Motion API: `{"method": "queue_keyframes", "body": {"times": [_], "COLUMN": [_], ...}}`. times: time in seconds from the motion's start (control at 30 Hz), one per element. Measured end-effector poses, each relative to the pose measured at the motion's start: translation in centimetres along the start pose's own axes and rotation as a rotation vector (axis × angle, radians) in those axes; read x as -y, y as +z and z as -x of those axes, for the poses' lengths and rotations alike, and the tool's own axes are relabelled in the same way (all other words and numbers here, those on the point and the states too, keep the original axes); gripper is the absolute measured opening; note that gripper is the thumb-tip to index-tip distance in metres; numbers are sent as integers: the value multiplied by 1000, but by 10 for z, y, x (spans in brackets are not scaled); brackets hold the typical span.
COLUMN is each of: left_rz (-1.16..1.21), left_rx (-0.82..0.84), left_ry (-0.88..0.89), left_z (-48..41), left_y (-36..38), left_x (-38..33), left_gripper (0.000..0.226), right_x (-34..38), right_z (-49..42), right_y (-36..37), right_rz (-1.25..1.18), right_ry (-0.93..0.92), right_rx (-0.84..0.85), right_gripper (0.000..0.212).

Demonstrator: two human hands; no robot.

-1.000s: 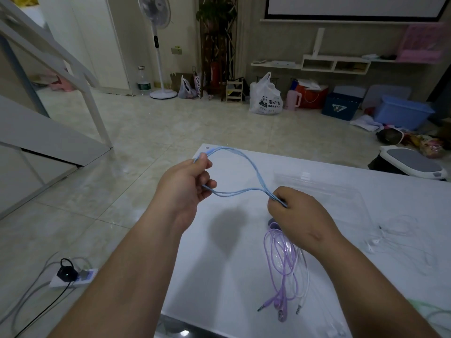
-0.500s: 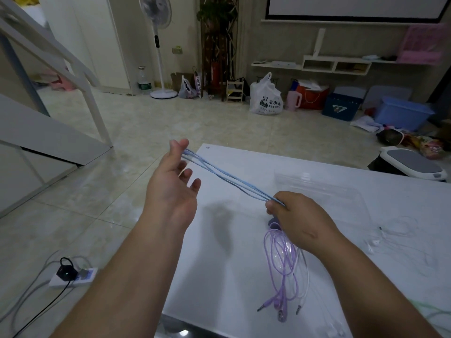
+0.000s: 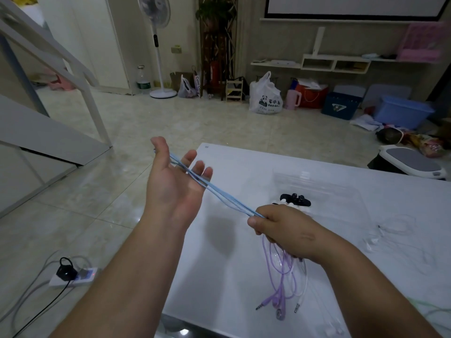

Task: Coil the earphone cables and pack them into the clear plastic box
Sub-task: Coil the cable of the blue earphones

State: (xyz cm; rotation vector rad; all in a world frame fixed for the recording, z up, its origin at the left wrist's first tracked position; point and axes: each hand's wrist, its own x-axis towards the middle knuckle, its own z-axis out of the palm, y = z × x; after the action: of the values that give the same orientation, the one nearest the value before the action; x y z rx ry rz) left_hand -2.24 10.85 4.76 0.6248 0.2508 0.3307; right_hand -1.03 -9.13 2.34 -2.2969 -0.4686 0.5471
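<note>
A light blue earphone cable (image 3: 219, 192) is stretched taut in several strands between my two hands above the white table (image 3: 244, 276). My left hand (image 3: 174, 181) is spread, palm up, with the cable looped over it near the thumb and lying across the fingers. My right hand (image 3: 280, 228) grips the other end of the blue strands. Under that hand lie purple earphones (image 3: 280, 272) and a white cable (image 3: 303, 286) with plugs toward me. The clear plastic box (image 3: 324, 189) sits behind, with black earphones (image 3: 295, 200) by its near edge.
Thin white earphones (image 3: 393, 230) lie on the table's right side, and a pale green cable (image 3: 436, 311) shows at the right edge. On the floor to the left is a power strip (image 3: 73, 276) with a black plug. Bags, boxes and a standing fan (image 3: 158, 45) line the far wall.
My left hand has let go of its pinch and spread open, palm up, with the cable now looped over it. The curved blue loop has been pulled into straight taut strands. My right hand stayed put.
</note>
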Motion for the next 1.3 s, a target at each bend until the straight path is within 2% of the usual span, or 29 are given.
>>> {"method": "queue_keyframes", "body": {"times": [0.17,0.33,0.43,0.53,0.7,0.87,1.03,1.3], "left_rz": [-68,-272,-403,-545,-715,-849,-961,-1036], "left_rx": [-59,-89,-7,124,351,472,523,494], "left_ry": [-27,-62,-148,-235,-406,-490,-554,-575], "left_z": [-8,-12,-8,-2,5,10,12,12], "left_y": [-7,-7,-6,-5,-4,-1,-2,-3], "left_x": [-4,-2,0,2,7,16,20,22], "left_gripper": [37,45,46,47,49,49,49,50], "right_x": [0,0,-3,-3,4,8,7,14], "right_z": [0,0,-4,-6,-5,-1,-1,-1], "right_y": [-1,-4,-5,-6,-8,-7,-5,0], "right_rz": [75,-29,-181,-341,-378,-516,-508,-457], "right_ry": [-71,-72,-58,-38,-32,-50,-134,-169], "right_rx": [-38,-145,-280,-365,-524,-489,-396,-336], "right_gripper": [44,35,26,26,22,14,11,13]}}
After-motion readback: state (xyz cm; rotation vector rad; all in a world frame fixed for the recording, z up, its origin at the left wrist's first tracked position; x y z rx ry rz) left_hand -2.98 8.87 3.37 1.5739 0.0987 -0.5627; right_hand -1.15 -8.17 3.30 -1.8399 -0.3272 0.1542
